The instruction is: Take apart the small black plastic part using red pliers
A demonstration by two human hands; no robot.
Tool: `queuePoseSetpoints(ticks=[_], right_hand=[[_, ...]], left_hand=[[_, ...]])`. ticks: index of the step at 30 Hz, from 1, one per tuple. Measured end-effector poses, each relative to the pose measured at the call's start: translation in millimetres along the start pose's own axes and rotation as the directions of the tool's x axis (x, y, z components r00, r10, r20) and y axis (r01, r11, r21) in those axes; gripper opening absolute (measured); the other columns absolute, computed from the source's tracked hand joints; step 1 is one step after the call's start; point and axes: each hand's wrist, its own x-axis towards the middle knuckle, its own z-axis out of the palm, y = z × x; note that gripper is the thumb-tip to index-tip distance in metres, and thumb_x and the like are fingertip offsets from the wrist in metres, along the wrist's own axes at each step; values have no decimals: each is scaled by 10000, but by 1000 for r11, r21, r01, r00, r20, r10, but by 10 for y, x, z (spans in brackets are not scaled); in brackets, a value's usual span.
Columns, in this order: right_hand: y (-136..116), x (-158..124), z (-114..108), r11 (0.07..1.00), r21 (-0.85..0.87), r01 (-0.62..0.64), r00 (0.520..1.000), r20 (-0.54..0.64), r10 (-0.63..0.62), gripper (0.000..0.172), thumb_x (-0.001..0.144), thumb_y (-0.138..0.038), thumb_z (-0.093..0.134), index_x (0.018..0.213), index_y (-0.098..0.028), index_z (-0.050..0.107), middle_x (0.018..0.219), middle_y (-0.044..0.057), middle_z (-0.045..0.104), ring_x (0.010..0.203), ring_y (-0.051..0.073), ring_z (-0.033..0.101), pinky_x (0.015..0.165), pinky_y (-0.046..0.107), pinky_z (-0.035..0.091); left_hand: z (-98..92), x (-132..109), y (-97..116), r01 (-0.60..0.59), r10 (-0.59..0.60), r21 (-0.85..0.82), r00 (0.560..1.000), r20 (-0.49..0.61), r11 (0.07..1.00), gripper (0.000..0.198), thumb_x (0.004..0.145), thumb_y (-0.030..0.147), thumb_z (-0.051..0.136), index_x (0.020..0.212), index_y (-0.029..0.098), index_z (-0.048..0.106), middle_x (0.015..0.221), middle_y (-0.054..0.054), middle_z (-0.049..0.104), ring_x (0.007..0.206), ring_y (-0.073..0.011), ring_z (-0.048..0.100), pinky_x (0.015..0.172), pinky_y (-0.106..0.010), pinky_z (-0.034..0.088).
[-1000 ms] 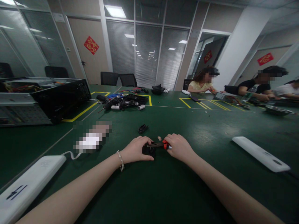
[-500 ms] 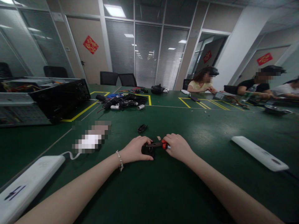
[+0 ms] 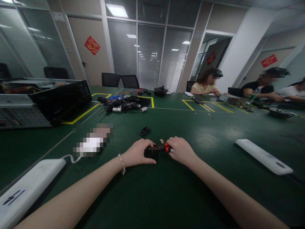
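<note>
My left hand is closed around a small black part on the green table, thumb at the near side and fingers at the far side. My right hand grips red-handled pliers. Their dark jaws point left and lie over the black part; whether they pinch it, I cannot tell. A small tan piece lies just beyond the pliers. Farther off rests a small black object, its kind unclear.
A computer case lies at the left. Beyond are a drill among black tools and a black pouch-like object. White power banks or strips flank both sides, another white one at right. Several people sit at the far right.
Almost nothing differs. My hands, the pliers and the black part hold nearly the same place; the view has shifted very slightly.
</note>
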Motion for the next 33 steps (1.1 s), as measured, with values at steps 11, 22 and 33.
queuePoseSetpoints(ticks=[11,22,33], right_hand=[[7,-4,-8,1000,-18,-3,1000,4,3,153,714,-222,534,852,-175,579,840,48,593,746,160,506,653,272,353],[24,1,-12,1000,18,7,1000,-7,-7,142,714,-211,528,839,-169,580,840,50,596,729,153,504,645,264,360],[9,-1,-9,1000,21,5,1000,-8,-4,137,716,-211,526,834,-167,578,825,45,590,720,152,494,646,266,360]], left_hand=[[20,2,-11,-27,27,11,999,-28,1000,492,592,509,686,940,219,495,1141,-41,536,961,-247,501,804,-365,392],[22,-2,-32,-18,18,8,1000,-13,1000,492,596,522,677,947,227,498,1142,-33,535,964,-250,499,801,-374,397],[-1,0,6,-15,15,13,1000,-10,1000,494,601,521,674,956,227,496,1149,-35,529,972,-256,491,804,-386,403]])
